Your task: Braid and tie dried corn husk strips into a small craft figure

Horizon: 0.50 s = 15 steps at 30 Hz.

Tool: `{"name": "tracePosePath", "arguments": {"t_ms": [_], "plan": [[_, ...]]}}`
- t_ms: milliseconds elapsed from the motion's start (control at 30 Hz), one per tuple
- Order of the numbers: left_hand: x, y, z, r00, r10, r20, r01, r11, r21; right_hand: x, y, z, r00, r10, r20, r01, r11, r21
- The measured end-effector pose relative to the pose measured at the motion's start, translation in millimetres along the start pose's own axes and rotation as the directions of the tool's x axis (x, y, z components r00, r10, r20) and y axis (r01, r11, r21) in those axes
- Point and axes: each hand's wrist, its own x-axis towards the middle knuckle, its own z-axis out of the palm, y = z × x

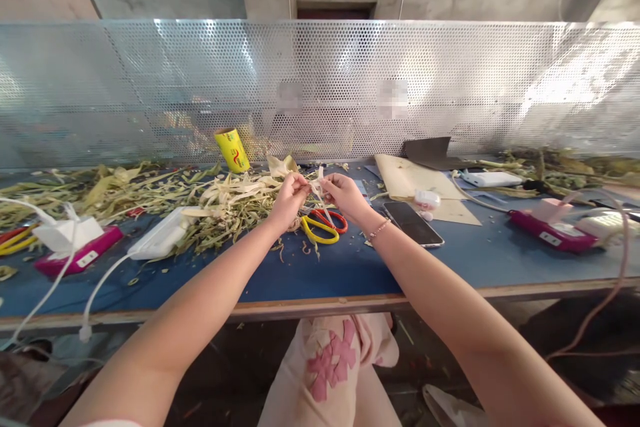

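My left hand [291,199] and my right hand [345,195] meet over the middle of the table, fingertips pinched. Between them is a pale, thin strip [316,188], perhaps dried husk, with one end sticking up and another hanging down. Both hands are closed on it. Just below lie scissors [325,225] with one yellow and one red handle loop; their blades are hidden. Left of my left hand spreads a heap of dried husk strips and plant scraps [235,203].
A yellow cardboard tube [233,150] stands near the perforated metal screen [320,73]. Rightward lie a black phone [414,223], a white case [427,199] and brown card [417,180]. Magenta power strips [550,230] with trailing cords sit at both sides, with a white power bank [160,232] at left.
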Motion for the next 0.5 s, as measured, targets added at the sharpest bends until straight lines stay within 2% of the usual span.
{"name": "tracePosePath", "arguments": {"t_ms": [167, 500], "plan": [[-0.1, -3.8, -2.0, 0.999, 0.022, 0.041, -0.021, 0.999, -0.03, -1.2, -2.2, 0.5, 1.0, -0.013, 0.016, 0.013, 1.0, 0.001], [0.5, -1.1, 1.3, 0.996, 0.094, -0.008, -0.094, 0.996, 0.002, 0.2, 2.2, -0.3, 0.997, -0.038, -0.062, 0.03, 0.991, -0.13]]}}
